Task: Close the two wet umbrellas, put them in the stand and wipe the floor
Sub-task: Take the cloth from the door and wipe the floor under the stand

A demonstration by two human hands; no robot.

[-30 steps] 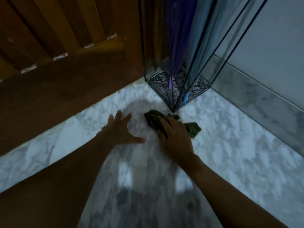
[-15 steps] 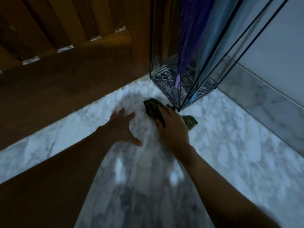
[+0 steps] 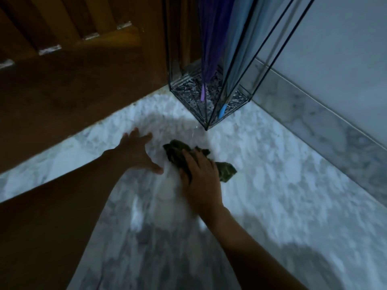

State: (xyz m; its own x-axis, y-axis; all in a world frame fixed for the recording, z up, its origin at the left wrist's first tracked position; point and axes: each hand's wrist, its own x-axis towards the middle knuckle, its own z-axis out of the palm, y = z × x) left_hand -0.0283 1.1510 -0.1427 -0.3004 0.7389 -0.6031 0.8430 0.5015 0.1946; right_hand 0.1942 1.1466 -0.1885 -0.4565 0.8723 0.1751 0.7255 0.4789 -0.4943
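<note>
While the purple umbrella and the blue umbrella are standing closed, tips down, inside the wire stand in the far corner between the door and the wall, we are working on the last step, wiping the floor. Our right hand is pressing a dark green cloth against the marble just near of the stand's near corner. The fingers are lying fairly straight over the bunched fabric rather than clenching it, and cloth ends are sticking out to the far left and to the right of the hand. Our left hand is resting on the floor just left of the cloth, fingers spread and holding nothing, seemingly bracing us. A few small glints between the cloth and the stand's corner are looking like leftover drops, though blur is making this hard to confirm. We are judging that the next move is calling for a push of the cloth farther, up to that corner, keeping pressure even and stopping short of knocking the stand's thin frame.
</note>
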